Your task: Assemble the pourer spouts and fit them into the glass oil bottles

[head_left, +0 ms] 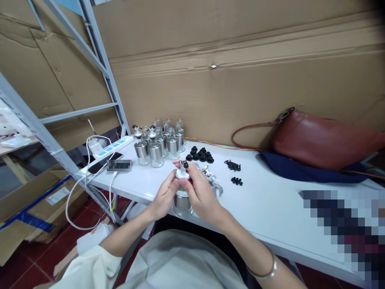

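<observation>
A glass bottle with a metal band (182, 202) stands upright at the table's front edge, close to my body. On its neck sits a white pourer cap (182, 174) with a small black piece at the top. My left hand (166, 195) closes round the cap from the left, thumb pressed against it. From the other side my right hand (202, 192) wraps the same cap, its fingers curled behind. Just beyond my right hand lie loose white and metal pourer parts (210, 176), partly hidden by it.
Several similar bottles (155, 153) stand at the back left, two with pourers. Black stoppers (202, 154), black clips (233, 165) and small black caps (237, 181) lie on the table (264, 208). A power strip (114, 147) and phone are left; a brown bag (325, 142) is right.
</observation>
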Demonstrator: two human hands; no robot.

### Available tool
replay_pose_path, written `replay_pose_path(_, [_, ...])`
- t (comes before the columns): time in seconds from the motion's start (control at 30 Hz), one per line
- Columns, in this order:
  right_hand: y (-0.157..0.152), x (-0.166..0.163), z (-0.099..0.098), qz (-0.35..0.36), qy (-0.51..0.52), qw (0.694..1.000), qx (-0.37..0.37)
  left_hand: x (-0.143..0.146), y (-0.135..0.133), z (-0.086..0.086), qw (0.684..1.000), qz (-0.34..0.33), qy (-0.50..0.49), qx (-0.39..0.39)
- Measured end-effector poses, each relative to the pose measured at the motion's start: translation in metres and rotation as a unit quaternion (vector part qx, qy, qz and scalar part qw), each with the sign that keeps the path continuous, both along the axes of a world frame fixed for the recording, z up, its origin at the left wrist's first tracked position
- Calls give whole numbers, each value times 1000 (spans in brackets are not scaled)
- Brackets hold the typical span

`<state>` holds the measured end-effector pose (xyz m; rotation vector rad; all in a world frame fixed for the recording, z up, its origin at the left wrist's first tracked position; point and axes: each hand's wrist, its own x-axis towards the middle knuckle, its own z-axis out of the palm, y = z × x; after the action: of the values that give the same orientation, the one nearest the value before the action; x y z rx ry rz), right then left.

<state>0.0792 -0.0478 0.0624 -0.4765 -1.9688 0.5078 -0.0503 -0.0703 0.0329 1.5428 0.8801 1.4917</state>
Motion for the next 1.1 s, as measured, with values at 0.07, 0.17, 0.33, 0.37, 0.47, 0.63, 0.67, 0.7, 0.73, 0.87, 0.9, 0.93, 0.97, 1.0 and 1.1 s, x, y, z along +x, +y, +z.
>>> replay_pose_path(0.07, [-3, -7, -6, 15, 62, 998, -12, 3, 2, -5, 999, 37, -16, 24])
replay_pose_path(0.17, [-7, -17, -15, -1, 118, 993, 27, 7, 4, -13, 994, 68, -53, 60])
replay_pose_path(0.33, [-3, -22, -18, -39, 121, 983, 135, 10, 6, -13, 989, 96, -81, 75])
replay_pose_path(0.37, [-1, -22, -18, -42, 119, 982, 142, 10, 6, -11, 989, 104, -81, 73])
replay_pose_path(0.47, [1, -22, -14, -32, 119, 986, 111, 12, 6, -8, 986, 129, -75, 73])
replay_pose_path(0.63, [0, -22, -6, -10, 112, 994, -9, 12, 7, -8, 983, 160, -54, 67])
replay_pose_path(0.67, [-1, -22, -5, -11, 109, 993, -36, 11, 8, -8, 983, 165, -52, 63])
replay_pose_path(0.7, [-1, -22, -3, -10, 107, 992, -64, 11, 9, -9, 983, 167, -52, 59])
replay_pose_path(0.73, [-1, -23, -2, -7, 107, 990, -89, 10, 10, -10, 983, 169, -53, 54])
replay_pose_path(0.87, [-3, -27, -4, -7, 138, 984, -111, 10, 13, -11, 985, 154, -67, 45])
replay_pose_path(0.9, [-4, -29, -6, -18, 153, 984, -89, 10, 13, -10, 985, 147, -70, 47])
replay_pose_path(0.93, [-4, -30, -9, -28, 163, 984, -59, 10, 13, -8, 986, 140, -72, 50])
replay_pose_path(0.97, [-4, -31, -11, -37, 169, 985, -22, 11, 12, -7, 987, 133, -74, 54])
replay_pose_path(1.0, [-3, -31, -12, -43, 170, 984, 16, 11, 11, -5, 987, 128, -75, 57])
replay_pose_path(1.1, [-1, -29, -13, -58, 146, 981, 116, 12, 8, -2, 986, 133, -81, 61])
